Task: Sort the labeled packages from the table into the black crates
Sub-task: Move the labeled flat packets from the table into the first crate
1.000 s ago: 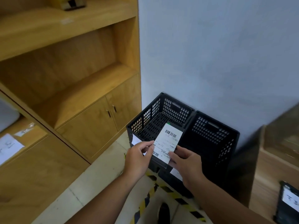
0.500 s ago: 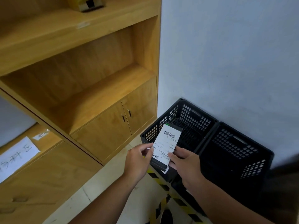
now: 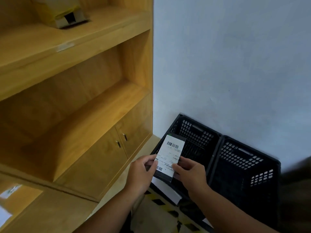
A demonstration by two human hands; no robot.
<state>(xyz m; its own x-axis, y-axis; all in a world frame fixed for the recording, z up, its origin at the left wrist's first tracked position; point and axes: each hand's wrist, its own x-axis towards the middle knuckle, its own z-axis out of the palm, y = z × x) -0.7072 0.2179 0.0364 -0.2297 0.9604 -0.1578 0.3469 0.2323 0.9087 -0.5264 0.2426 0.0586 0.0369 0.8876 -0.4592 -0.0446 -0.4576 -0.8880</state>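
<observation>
A small dark package with a white barcode label point(image 3: 170, 153) is held label up in front of me. My left hand point(image 3: 140, 174) pinches its lower left edge, and my right hand point(image 3: 191, 172) grips its lower right edge. Behind and below it, two black perforated crates stand side by side on the floor against the wall: the left crate point(image 3: 196, 132) and the right crate point(image 3: 242, 157). The package hangs over the near left corner of the left crate. White tags point(image 3: 165, 190) are fixed to the crates' front sides.
A tall wooden shelf unit point(image 3: 75, 101) with two cabinet doors fills the left side. A cardboard box point(image 3: 62, 12) sits on its upper shelf. A grey wall point(image 3: 235, 64) rises behind the crates. Yellow-black tape point(image 3: 168, 209) marks the floor by my feet.
The view has swung left and up, so the crates now sit lower right in the picture. Both hands keep their hold on the package, which stays over the left crate.
</observation>
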